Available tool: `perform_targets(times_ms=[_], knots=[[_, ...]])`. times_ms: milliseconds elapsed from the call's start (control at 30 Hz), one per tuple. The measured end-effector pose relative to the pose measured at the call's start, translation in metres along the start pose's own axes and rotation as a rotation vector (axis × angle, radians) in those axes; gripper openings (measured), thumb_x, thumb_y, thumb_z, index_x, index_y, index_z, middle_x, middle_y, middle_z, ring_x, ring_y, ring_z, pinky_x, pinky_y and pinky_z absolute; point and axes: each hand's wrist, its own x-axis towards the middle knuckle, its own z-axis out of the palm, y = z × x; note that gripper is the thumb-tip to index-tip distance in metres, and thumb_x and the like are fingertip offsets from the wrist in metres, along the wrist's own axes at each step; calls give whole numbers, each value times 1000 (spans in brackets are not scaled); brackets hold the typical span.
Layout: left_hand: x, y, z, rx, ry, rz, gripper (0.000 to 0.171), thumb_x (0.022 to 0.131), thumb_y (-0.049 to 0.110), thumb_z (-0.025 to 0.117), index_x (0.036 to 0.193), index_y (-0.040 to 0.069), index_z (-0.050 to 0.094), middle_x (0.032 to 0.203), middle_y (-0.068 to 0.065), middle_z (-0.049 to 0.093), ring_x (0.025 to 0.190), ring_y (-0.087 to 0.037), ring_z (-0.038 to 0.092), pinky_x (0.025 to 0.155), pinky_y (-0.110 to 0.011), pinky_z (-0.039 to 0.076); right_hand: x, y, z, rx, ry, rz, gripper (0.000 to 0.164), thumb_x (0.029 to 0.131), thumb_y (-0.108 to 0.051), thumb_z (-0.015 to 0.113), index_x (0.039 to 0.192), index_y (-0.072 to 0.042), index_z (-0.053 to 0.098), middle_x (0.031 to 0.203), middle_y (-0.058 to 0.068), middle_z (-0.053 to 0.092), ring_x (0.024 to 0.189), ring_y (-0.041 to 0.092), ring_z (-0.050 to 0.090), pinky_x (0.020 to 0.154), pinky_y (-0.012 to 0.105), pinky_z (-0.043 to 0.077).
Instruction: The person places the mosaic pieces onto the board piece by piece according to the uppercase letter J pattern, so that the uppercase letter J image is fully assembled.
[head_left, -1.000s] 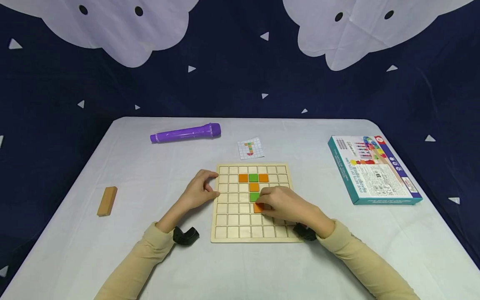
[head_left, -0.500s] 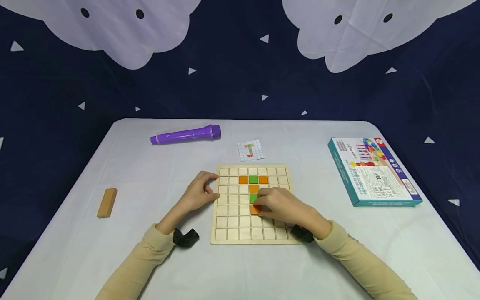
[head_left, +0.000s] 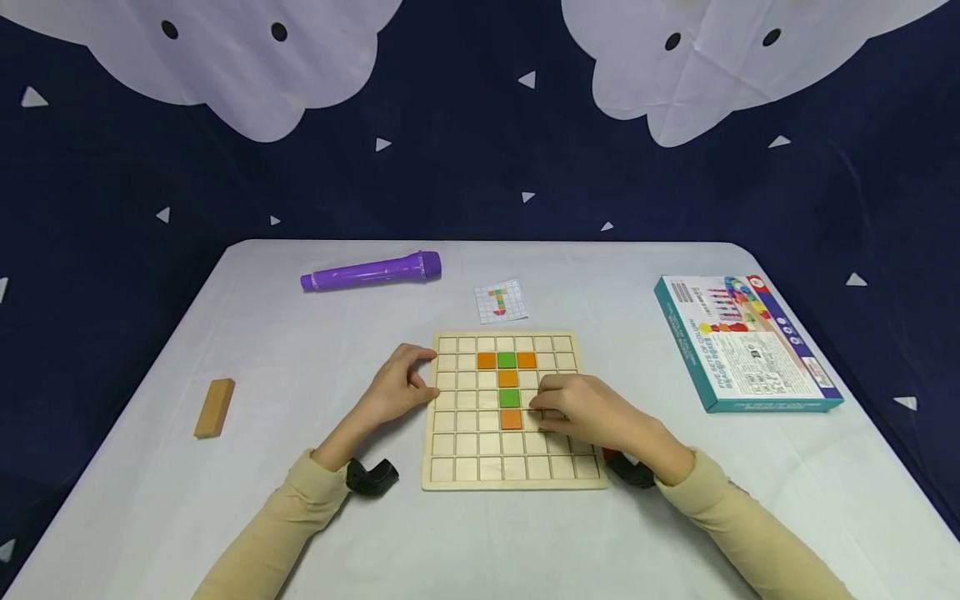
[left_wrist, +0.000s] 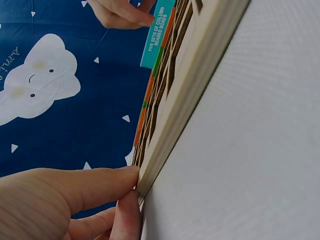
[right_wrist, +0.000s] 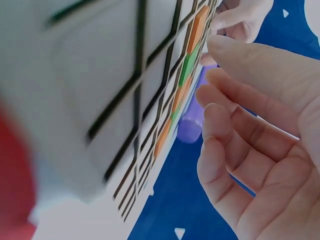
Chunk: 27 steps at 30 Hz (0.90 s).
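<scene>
A light wooden grid board (head_left: 465,468) lies on the table. Set in its cells are orange and green square tiles: a row across the top, with orange tile (head_left: 487,360) and green tile (head_left: 506,360), and a column below ending in the lowest orange tile (head_left: 511,419). My left hand (head_left: 390,383) rests its thumb and a fingertip against the board's left edge. Just right of the lowest orange tile, my right hand (head_left: 588,408) hovers close over the board, fingers loosely bent. In the right wrist view nothing shows between its fingers (right_wrist: 215,117).
A small card (head_left: 501,302) with a coloured tile pattern lies behind the board. Farther back is a purple microphone (head_left: 371,272). At left lies a wooden block (head_left: 214,408); at right, a teal-edged box (head_left: 750,346). Something red (head_left: 608,455) shows beneath my right wrist.
The lowest orange tile has shifted left into line with the column. My right hand has let go of it and drawn back to the right. My left hand stays at the board's edge.
</scene>
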Motion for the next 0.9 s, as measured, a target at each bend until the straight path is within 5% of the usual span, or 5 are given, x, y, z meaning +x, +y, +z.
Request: perform_targets(times_ms=[433,900], knots=[[0,-1,0,7,4,4,57,74,5,73,126,-4,51,123,-18,51,70,-9,56,68,-21,43,-40,9,-16,-7,-23,154,15,76,-14,76,90,-9,73,85,-2,65,73,6,60,64,20,50],[0,-1,0,9,5,-1,57,74,5,73,126,-4,51,122,-17,51,69,-8,56,68,-21,43,-75,19,-24,-11,-42,195,23,71,-16,79,92,-9,72,87,-4,64,74,5,59,64,22,49]])
